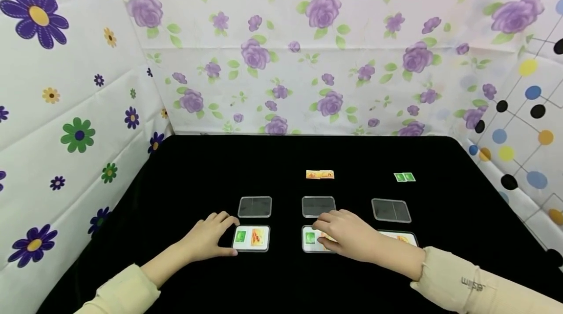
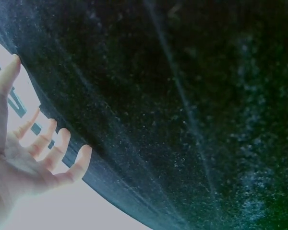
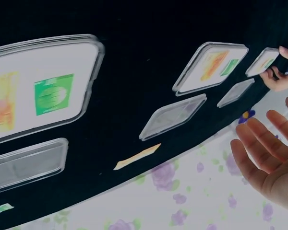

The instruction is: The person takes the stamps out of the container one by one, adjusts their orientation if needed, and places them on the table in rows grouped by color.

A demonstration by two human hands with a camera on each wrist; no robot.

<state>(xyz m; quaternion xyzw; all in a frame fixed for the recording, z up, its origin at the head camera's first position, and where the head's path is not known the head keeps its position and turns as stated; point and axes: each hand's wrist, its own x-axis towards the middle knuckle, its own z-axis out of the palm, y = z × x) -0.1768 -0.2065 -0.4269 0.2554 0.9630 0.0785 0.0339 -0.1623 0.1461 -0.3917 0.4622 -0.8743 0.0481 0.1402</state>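
Note:
My left hand (image 1: 207,238) is at the left end of a flat clear case (image 1: 251,238) that holds a white card with a green picture and an orange one. Its thumb and a fingertip rest at that case's two left corners. Over the right part of a like middle case (image 1: 310,248) is my right hand (image 1: 347,233), partly hiding its orange picture. In the right wrist view, the right hand's fingers (image 3: 259,153) look loosely spread with nothing between them. A third filled case (image 1: 406,237) lies partly behind the right forearm. The left wrist view shows the left fingers (image 2: 60,148) loosely bent.
Behind the filled cases lie clear covers, at left (image 1: 255,207), middle (image 1: 318,206) and right (image 1: 391,210). Farther back are orange stamp-like pieces (image 1: 320,174) and green ones (image 1: 404,177). Black cloth (image 1: 198,162) covers the table. Flowered sheets (image 1: 281,69) hang around it.

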